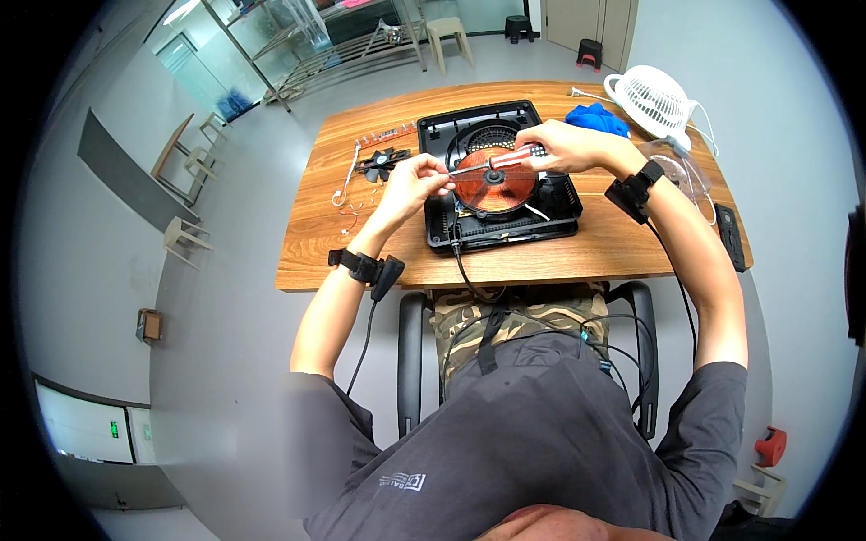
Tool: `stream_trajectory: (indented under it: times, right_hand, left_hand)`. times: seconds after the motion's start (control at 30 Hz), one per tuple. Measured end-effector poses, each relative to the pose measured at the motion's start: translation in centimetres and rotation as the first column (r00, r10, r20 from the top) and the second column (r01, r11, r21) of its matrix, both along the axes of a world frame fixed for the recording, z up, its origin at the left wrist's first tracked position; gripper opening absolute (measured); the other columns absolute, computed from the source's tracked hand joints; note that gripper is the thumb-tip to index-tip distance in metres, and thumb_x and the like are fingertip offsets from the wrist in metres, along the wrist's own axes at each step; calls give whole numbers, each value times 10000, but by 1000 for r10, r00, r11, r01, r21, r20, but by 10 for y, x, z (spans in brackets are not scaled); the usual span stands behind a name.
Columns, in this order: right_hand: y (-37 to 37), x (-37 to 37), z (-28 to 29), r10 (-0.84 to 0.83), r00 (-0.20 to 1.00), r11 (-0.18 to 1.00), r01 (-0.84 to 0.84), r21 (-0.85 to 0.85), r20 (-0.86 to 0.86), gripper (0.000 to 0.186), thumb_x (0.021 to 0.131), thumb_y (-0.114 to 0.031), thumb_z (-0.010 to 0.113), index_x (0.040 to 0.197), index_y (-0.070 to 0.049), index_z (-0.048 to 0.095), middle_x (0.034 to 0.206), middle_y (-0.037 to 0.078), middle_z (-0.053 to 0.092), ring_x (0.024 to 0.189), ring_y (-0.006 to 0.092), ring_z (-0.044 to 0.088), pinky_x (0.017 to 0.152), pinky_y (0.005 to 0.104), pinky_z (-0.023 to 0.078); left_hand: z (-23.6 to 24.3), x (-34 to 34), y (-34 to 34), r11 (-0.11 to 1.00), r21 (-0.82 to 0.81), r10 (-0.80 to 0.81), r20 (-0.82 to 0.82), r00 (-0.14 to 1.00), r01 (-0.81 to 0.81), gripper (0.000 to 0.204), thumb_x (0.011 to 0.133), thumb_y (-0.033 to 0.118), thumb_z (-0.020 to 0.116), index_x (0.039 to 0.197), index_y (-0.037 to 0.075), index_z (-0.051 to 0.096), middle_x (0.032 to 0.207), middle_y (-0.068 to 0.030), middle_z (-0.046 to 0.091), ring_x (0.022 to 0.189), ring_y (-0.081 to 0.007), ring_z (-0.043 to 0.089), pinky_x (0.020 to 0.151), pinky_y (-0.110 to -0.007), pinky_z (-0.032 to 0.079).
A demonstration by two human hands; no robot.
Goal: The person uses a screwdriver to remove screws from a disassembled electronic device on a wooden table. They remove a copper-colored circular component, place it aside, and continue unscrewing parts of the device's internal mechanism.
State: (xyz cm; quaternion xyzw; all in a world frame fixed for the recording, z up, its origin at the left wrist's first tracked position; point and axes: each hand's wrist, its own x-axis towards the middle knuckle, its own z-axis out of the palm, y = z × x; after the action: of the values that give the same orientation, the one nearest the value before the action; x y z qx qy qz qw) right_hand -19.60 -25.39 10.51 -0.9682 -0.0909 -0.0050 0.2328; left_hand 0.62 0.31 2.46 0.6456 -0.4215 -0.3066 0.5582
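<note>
Gripping a striped screwdriver (511, 160), the right hand (561, 147) flanks a round, coppery coil (511, 192).

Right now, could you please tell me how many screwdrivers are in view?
1: the red-handled screwdriver in the right hand, over the copper-coloured coil; others may be hidden.

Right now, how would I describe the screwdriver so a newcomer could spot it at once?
On the wooden table sits an open black case with a round, copper-coloured coil in it. Over that coil, the right hand grips the screwdriver, which points toward the left hand. Its red-and-white stripes set it apart from the case and coil.
</note>
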Motion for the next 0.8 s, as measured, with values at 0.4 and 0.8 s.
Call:
stream_trajectory:
  times: [0.4,0.8]
  right_hand:
    - [0,-6,6,-6,997,1000,8,24,-75,403,971,-375,623,1106,5,616,911,175,642,851,278,598,758,389,469]
    - [-6,-8,8,41,997,995,-36,88,-59,377,969,-351,632,1113,-3,613,946,132,637,893,232,590,797,356,473]
  left_hand:
    - [11,-8,6,993,107,-37,-164,986,55,161,990,116,671,1090,-3,627,1069,-144,725,958,-181,737,825,-249,615]
    - [18,-12,5,986,89,-124,-152,981,138,194,982,130,686,1116,9,616,1051,-124,741,950,-158,738,789,-235,601]
